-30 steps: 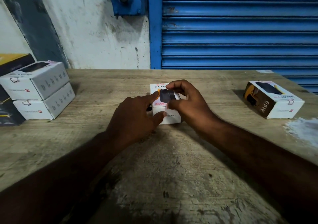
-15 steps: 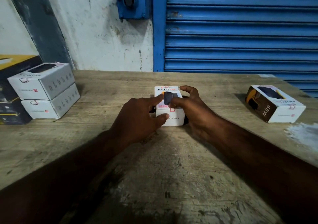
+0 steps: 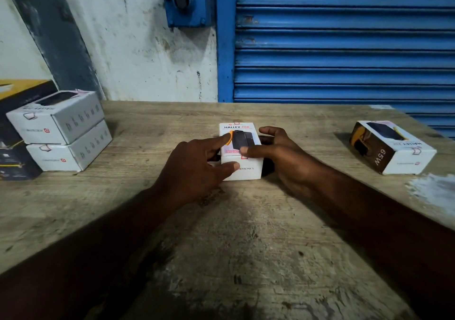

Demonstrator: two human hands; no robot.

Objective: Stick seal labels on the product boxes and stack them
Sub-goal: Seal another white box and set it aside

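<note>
A: So, where's the box?
B: The box (image 3: 241, 151) lies flat in the middle of the table (image 3: 246, 233), white w/ a dark pic on top, short end toward the person.
A: Hands?
B: Both on it. Left hand (image 3: 197, 164): index finger straight across the top-left edge, thumb flat vs. the near face. It's touching, not wrapped round; the other fingers are hidden behind the hand. Right hand (image 3: 283, 157): thumb pressed on top near the front edge, fingers curled round the far right side, so it grips the box.
A: Sticker?
B: There's a small red-outlined mark by the right thumb; can't tell if it's the seal.
A: What's round it?
B: To the left, two white boxes (image 3: 59, 132) stacked, one on the other, beside a black-and-yellow carton (image 3: 14, 93) at the edge. At the far right, a lone box (image 3: 391, 147), brown side showing, well apart. Behind are a blue shutter (image 3: 344, 49) and a scuffed wall (image 3: 138, 49).
</note>
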